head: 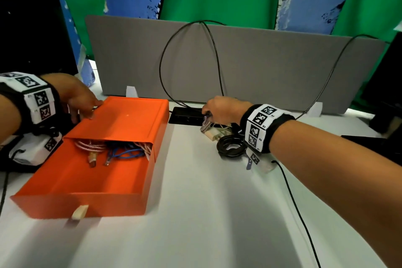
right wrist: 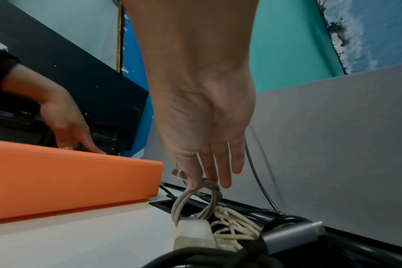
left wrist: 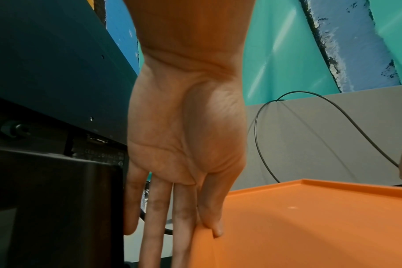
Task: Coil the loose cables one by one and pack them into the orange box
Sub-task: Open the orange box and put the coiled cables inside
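The left hand (head: 74, 95) rests straight fingers on the orange box (head: 87, 183) at its far left corner, whose sleeve hides most of the packed cables (head: 113, 150). Right of it, the right hand (head: 224, 110) pinches a grey coiled cable (right wrist: 195, 197) between thumb and forefinger; its other fingers stay straight, its fingertips hidden in the head view.

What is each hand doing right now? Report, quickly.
Left hand: open, straight fingers resting on the orange plastic box.
Right hand: pinching a coiled grey cable.
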The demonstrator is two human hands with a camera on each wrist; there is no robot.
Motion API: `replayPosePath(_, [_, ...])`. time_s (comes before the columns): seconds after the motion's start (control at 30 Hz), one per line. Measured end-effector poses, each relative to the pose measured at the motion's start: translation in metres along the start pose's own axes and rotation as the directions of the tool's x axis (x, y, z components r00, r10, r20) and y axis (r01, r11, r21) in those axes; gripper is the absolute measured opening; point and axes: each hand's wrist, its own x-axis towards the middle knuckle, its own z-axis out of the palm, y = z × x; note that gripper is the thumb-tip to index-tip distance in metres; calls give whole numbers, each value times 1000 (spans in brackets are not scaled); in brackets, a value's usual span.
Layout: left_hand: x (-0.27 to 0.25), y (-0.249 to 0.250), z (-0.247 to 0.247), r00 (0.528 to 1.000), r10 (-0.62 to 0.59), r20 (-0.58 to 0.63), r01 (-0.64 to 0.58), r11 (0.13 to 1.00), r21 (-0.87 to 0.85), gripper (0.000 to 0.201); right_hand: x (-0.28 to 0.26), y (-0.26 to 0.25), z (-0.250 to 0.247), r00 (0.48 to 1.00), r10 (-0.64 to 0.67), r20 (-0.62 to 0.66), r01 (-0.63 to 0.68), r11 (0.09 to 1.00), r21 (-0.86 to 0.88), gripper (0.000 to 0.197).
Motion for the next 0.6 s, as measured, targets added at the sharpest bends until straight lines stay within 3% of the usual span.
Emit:
replayPosePath(0.17, [3,-1,0,1000,-1,-1,1,1000,-12,74,5,13,-4,990,137,18,-138,988,66,40])
replayPosePath(0.27, [3,-2,-1,1000,-1,0,1,1000,-9,75,-1,27,3,955,265,131,-272,962,37,35])
replayPosePath(0.37, [1,-1,-1,1000,5,-6,-5,1000,7,76,-2,34,16,952,226,206,-232,973,9,39])
replayPosePath(0.6, [-4,0,-2,999,32,-2,-32,999,-2,75,1,30,35,965,187,183,-179,982,-57,27])
